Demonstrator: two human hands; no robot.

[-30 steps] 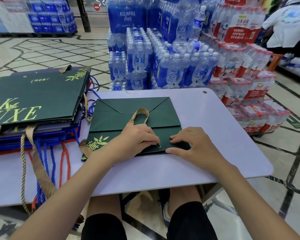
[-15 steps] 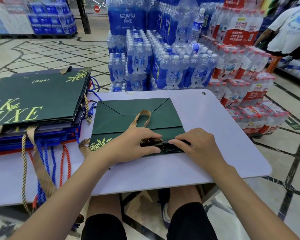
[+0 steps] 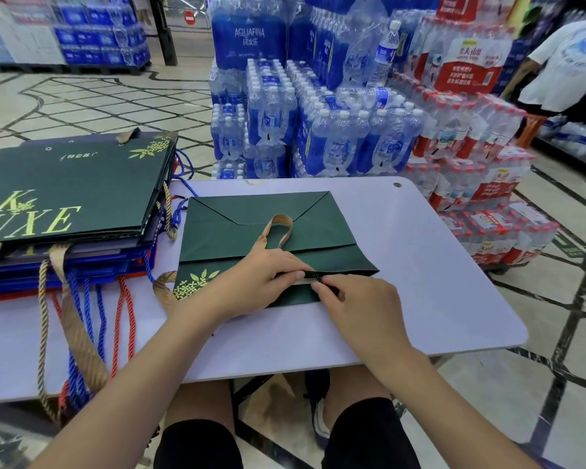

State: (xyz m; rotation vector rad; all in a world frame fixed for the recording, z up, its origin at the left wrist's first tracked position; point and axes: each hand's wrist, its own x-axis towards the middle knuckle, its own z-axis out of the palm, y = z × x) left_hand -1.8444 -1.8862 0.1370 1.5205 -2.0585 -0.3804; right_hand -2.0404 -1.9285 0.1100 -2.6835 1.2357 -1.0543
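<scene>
by bottle stacks (image 3: 332,130), table (image 3: 447,265) with bag (image 3: 230,238)

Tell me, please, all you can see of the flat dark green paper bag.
The dark green paper bag lies folded flat on the pale table, bottom flaps up. Gold leaf print marks its near left corner; a tan ribbon handle loops over its middle. The left hand and right hand pinch its near rim.

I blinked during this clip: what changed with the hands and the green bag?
The left hand and right hand, which rested on the green bag, now pinch its near edge where they meet, and that edge has lifted slightly. The bag, its ribbon handle and the stack of bags on the table stayed put.
</scene>
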